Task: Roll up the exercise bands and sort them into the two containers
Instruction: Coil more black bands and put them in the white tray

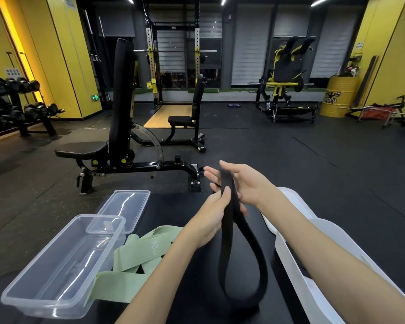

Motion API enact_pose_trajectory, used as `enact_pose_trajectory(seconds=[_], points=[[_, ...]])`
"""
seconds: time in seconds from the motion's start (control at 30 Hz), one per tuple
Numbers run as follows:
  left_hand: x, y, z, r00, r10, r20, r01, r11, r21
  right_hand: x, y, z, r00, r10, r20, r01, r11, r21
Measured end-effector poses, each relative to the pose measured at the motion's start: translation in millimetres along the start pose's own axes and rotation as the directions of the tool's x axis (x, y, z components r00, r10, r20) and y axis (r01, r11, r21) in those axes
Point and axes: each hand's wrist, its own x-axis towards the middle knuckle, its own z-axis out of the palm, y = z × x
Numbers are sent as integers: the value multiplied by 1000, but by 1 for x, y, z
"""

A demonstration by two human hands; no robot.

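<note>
I hold a black exercise band (241, 258) up over a black bench pad; its loop hangs down toward me. My left hand (211, 213) pinches the band just below its top. My right hand (241, 181) lies flat behind the band's upper end with straight fingers pointing left. Several pale green bands (138, 253), one marked 30 LB, lie in a heap on the pad. A clear plastic container (56, 267) stands at the left, with its lid (124, 206) lying behind it. A white container (313, 265) stands at the right under my right forearm.
The black bench pad (197, 288) carries everything. Ahead stands an adjustable weight bench (117, 113), a second bench and a squat rack behind it. A dumbbell rack (14, 106) lines the left wall. A yellow drum (339, 97) and a machine stand at the far right.
</note>
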Motion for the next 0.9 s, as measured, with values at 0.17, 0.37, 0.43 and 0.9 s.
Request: enact_pose_trajectory(seconds=[0.17,0.37,0.43,0.9], points=[[-9,-17,-6,984,-173,37,177,954,-243,0,-5,-2,996,-90,2,90,992,83],[-19,-38,-7,970,-244,-10,244,968,57,10,15,-18,989,-149,-11,148,966,213],[-23,-49,-5,977,-206,-62,211,973,92,13,20,-25,993,-112,-44,117,982,148],[-52,-68,-2,984,-181,1,178,968,177,3,25,-18,991,-86,-100,102,982,157]])
